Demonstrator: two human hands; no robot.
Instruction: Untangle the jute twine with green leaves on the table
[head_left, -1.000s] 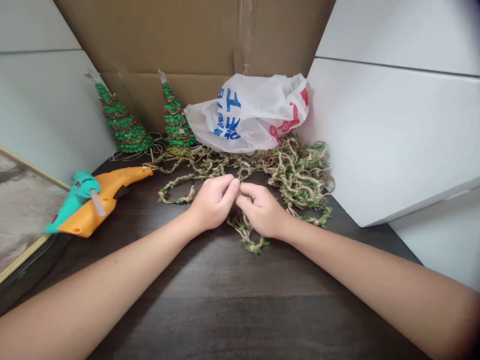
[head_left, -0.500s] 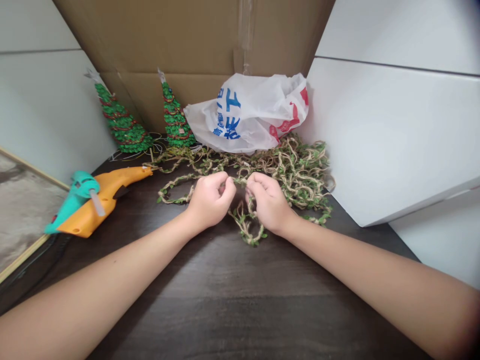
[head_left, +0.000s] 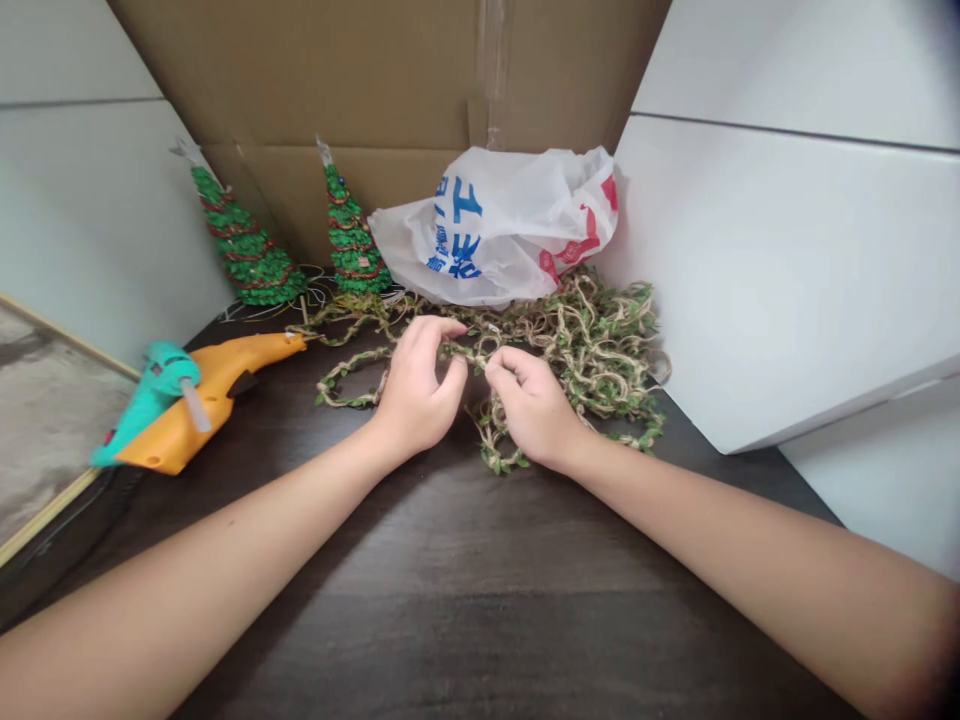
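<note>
A long leafy twine garland [head_left: 592,365], tan cord with small green leaves, lies heaped on the dark table and trails to the left. My right hand [head_left: 536,408] is closed, pinching a strand of it between thumb and fingers. Across from it, my left hand [head_left: 421,385] has its thumb and fingers parted around the same stretch of garland, which passes through the gap. One loop of the garland hangs down beside my right hand onto the table.
On the left lies an orange and teal glue gun [head_left: 214,385] with a glue stick. Two small green Christmas trees [head_left: 352,240] and a white plastic bag [head_left: 495,225] stand against cardboard [head_left: 337,80]. A white box [head_left: 772,270] borders the right side.
My left hand's fingers have opened from a pinch on the garland. The loop below my right hand has shifted up slightly. My right hand keeps its pinch.
</note>
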